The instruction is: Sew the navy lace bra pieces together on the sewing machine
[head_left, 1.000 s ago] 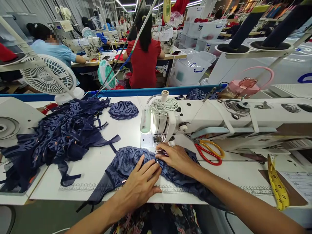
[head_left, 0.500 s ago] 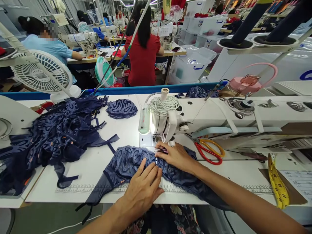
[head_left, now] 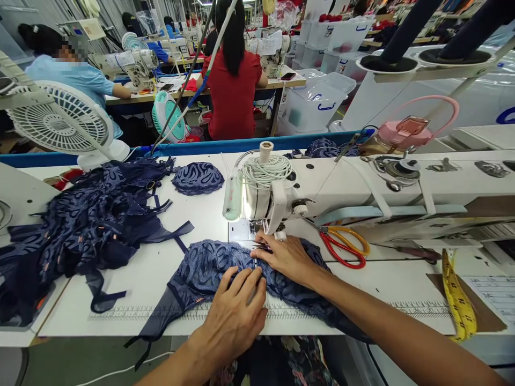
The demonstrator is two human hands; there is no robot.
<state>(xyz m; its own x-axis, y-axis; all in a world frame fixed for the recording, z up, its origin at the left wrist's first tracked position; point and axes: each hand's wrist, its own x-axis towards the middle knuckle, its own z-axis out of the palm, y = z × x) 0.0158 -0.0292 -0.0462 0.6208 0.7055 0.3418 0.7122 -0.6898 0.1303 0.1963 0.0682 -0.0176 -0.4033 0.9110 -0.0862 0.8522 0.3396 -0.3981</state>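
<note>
A navy lace bra [head_left: 209, 268] lies spread on the white sewing table in front of the sewing machine [head_left: 261, 198]. My left hand [head_left: 237, 305] rests on its middle, fingers apart and slightly bent, fingertips touching the lace by a small pale detail at the centre. Just right of it, my right hand [head_left: 287, 257] is closed around small thread snips [head_left: 262, 246], whose thin blades point left over the bra's upper edge. Most of the snips' handle is hidden in the fingers. The machine's needle area is right behind this hand.
A heap of navy lace bras [head_left: 92, 214] covers the left side, with a single lace cup [head_left: 198, 178] beside it. Red-and-orange-handled scissors [head_left: 346, 246] lie under the machine arm. A yellow tape measure [head_left: 458, 300] hangs at right. A white fan [head_left: 60, 118] stands behind; co-workers sit beyond.
The view has shifted slightly. My left fingers have bent a little more at the bra's centre, and the snips in my right hand have tilted slightly.
</note>
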